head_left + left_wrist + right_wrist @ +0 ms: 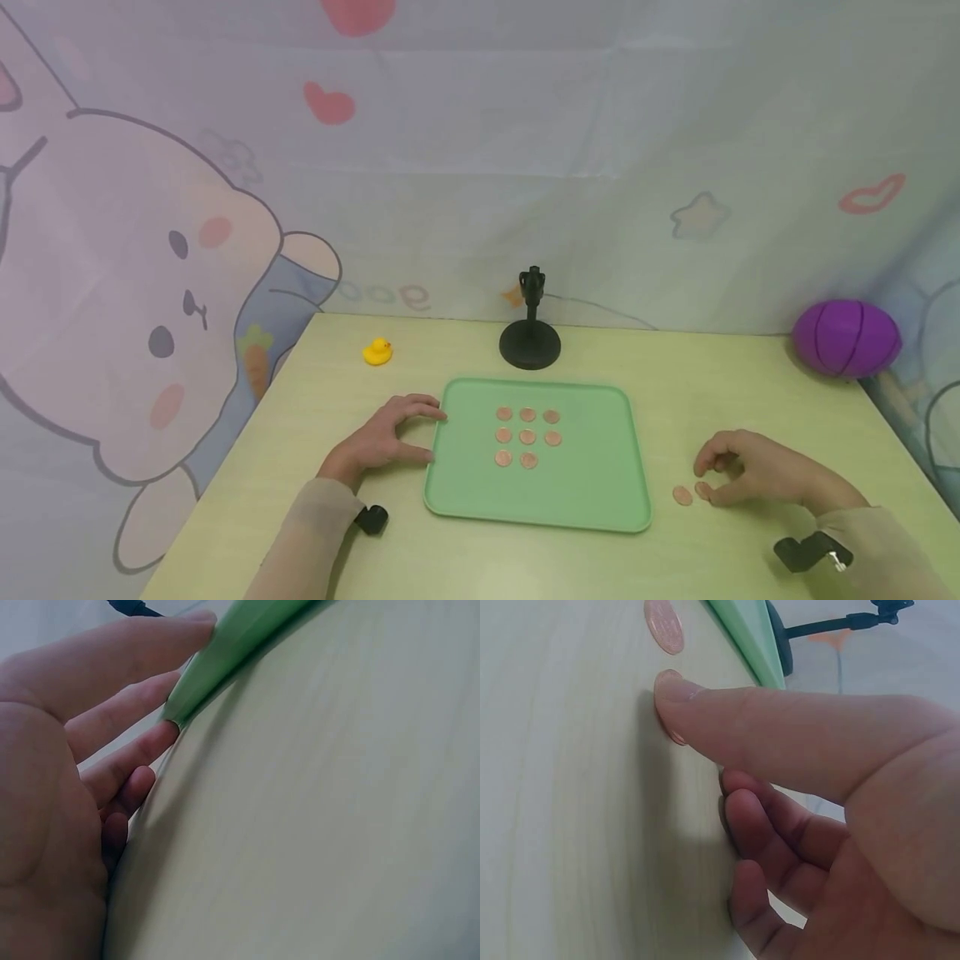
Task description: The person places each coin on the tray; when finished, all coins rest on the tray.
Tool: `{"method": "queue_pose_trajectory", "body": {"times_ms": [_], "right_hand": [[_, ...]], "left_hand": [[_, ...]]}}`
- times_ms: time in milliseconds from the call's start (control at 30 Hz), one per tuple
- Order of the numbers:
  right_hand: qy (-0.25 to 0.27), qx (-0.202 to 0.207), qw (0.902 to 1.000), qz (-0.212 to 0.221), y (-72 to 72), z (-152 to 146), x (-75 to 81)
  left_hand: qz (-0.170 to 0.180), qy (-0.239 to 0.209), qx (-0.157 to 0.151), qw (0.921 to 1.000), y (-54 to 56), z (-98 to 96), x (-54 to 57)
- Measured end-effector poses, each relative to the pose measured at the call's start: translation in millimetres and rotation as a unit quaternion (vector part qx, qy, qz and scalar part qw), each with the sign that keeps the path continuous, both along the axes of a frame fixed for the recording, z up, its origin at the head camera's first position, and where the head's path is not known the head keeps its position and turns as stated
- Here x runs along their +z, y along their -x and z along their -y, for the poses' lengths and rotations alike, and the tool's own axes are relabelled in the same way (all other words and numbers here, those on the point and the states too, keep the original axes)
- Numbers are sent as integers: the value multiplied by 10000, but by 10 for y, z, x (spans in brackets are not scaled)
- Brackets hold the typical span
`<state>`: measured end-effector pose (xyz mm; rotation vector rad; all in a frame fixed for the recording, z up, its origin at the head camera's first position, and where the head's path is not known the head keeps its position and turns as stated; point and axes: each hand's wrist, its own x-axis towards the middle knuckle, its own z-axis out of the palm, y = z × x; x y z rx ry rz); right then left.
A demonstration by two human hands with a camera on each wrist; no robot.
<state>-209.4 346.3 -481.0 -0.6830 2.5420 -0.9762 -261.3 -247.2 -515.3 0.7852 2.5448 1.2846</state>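
Several copper-coloured coins (528, 436) lie in three rows on a green tray (592, 492): three in the back row, three in the middle, two in front. My left hand (386, 437) touches the tray's left rim, thumb and fingers spread apart. In the left wrist view, its fingertips (169, 735) rest against the tray's outer wall. Right of the tray, my right hand (765, 471) is low over the table, its thumb on a coin (702, 490). The right wrist view shows that thumb pressing the coin flat, the other fingers curled away from it. Another loose coin (682, 496) lies just left.
A black stand (530, 343) with a round base is behind the tray. To its left sits a yellow rubber duck (377, 352). A purple ball (847, 339) is at the table's far right corner. A printed cloth (480, 167) hangs behind the table (390, 558).
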Motion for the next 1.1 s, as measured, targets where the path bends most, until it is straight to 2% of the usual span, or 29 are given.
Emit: {"method": "queue_pose_trajectory", "body": {"times_ms": [267, 567, 833, 1100], "right_hand": [[139, 80, 9992, -361, -21, 1, -44], [155, 169, 9987, -446, -27, 0, -41], [177, 292, 9982, -497, -21, 13, -34], [-28, 309, 9974, -652, -13, 51, -22]], "left_hand": [[48, 12, 29, 10000, 6, -5, -10], [-38, -20, 10, 10000, 18, -2, -28], [88, -56, 41, 9999, -5, -12, -11], [20, -34, 45, 10000, -2, -11, 7]]}}
